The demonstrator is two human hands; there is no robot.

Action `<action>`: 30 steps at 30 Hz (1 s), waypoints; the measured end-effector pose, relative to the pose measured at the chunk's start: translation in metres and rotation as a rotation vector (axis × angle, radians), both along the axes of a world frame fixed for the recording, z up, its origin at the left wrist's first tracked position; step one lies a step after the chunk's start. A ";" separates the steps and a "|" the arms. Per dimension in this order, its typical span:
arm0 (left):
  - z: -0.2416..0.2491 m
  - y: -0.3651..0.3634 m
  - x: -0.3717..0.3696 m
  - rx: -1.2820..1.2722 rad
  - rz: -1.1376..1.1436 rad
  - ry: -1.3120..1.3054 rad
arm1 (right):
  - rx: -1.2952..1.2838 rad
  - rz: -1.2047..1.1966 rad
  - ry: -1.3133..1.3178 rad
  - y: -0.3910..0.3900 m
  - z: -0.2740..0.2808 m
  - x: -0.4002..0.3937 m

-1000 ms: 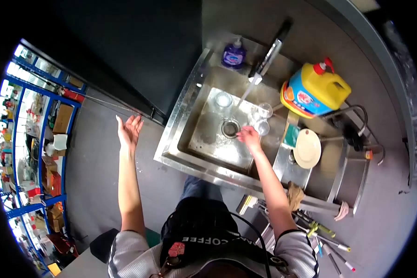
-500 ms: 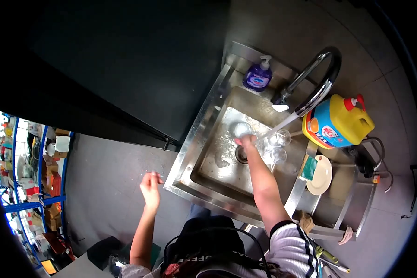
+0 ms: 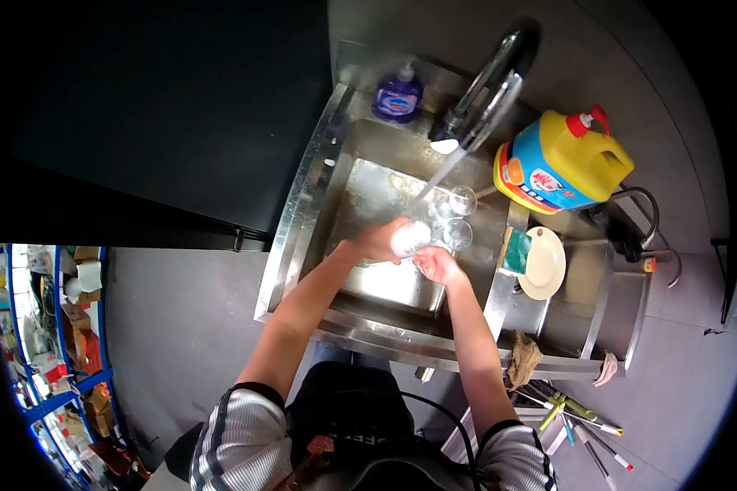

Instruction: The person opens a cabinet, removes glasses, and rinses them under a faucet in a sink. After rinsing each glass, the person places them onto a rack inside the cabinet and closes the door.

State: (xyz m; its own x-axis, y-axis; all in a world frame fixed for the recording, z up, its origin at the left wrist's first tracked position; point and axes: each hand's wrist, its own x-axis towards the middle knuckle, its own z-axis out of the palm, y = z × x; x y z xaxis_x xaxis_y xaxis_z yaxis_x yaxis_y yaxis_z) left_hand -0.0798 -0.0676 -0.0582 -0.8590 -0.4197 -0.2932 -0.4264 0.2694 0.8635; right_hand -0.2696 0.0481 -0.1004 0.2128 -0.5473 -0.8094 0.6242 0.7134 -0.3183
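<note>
My left hand (image 3: 377, 242) has moved from outside the sink (image 3: 296, 214) to over it, closed around a drinking glass (image 3: 410, 238) there from nine o'clock. My right hand (image 3: 439, 266) is at four; its grip I cannot determine. Water stream (image 3: 442, 173): one o'clock. I judge the glass light, rigid, slippery, fragile; best held around the body.

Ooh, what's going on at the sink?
Someone is holding a glass over the sink with their left hand. Their right hand is right by it, but I can't tell if it's touching. Water runs from the tap beyond their hands. Two more glasses are in the sink, to the right.
</note>
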 end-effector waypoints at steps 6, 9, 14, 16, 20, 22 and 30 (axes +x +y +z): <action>-0.003 0.007 -0.010 0.077 0.176 -0.288 | 0.019 -0.100 -0.045 0.002 -0.007 0.022; 0.034 -0.006 -0.015 0.433 0.172 -0.378 | 0.103 -0.199 0.082 -0.005 0.015 0.041; 0.050 -0.011 -0.041 0.034 0.108 -0.307 | -0.017 -0.438 0.069 -0.035 0.019 0.048; 0.034 -0.019 -0.051 0.055 0.178 -0.167 | -0.198 -0.582 0.125 -0.048 0.024 0.038; 0.031 -0.023 -0.056 0.178 0.461 0.094 | -0.279 -0.820 0.191 -0.064 0.059 0.018; 0.037 -0.008 -0.076 0.003 0.741 -0.196 | -0.303 -0.881 0.370 -0.067 0.058 0.021; -0.032 -0.009 -0.055 0.259 0.683 0.169 | -0.343 -0.801 0.153 -0.065 0.038 0.022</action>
State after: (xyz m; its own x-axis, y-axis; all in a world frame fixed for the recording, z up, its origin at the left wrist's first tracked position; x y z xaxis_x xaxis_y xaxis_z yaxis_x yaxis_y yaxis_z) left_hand -0.1349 -0.0763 -0.0901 -0.4743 -0.8113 -0.3419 -0.2818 -0.2280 0.9320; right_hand -0.2474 -0.0168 -0.0625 -0.4359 -0.7036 -0.5611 0.8283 -0.0698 -0.5559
